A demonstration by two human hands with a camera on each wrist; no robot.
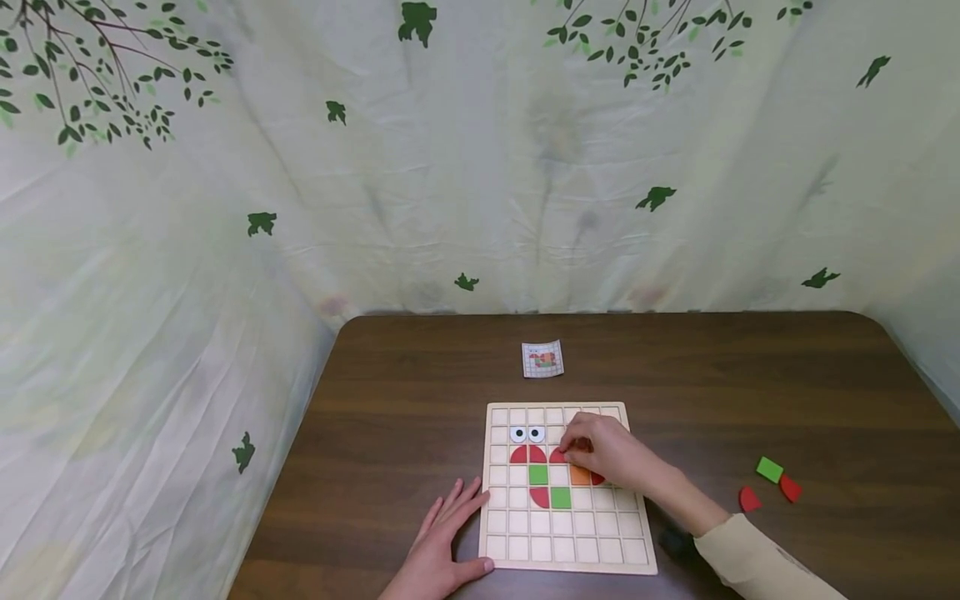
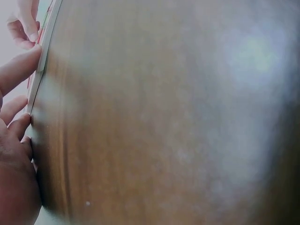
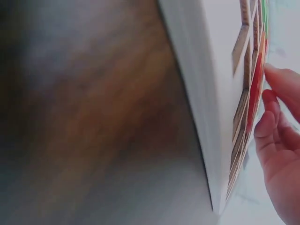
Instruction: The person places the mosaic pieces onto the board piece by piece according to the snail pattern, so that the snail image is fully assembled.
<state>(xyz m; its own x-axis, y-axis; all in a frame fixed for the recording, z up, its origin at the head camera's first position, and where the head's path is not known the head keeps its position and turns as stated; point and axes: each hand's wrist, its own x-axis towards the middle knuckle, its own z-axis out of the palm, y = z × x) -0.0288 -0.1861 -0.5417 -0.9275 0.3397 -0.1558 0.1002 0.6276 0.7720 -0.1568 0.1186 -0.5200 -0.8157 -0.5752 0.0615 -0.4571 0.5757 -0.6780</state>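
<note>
A pale wooden grid board (image 1: 564,546) lies on the dark table near me. It holds two eye tiles (image 1: 527,434), red curved pieces (image 1: 528,455), green squares (image 1: 538,475) and an orange piece (image 1: 579,476). My right hand (image 1: 581,450) reaches over the board from the right, and its curled fingertips pinch a red piece (image 1: 557,456) in the board's upper middle. In the right wrist view the fingers (image 3: 274,122) touch the red edge by the board (image 3: 215,93). My left hand (image 1: 450,525) lies flat on the table, fingers against the board's left edge (image 2: 44,51).
A small pattern card (image 1: 542,359) lies beyond the board. Loose pieces sit on the table at the right: a green square (image 1: 769,469) and two red ones (image 1: 790,487) (image 1: 749,499). A leaf-print curtain (image 1: 480,167) closes in the table at the back and sides.
</note>
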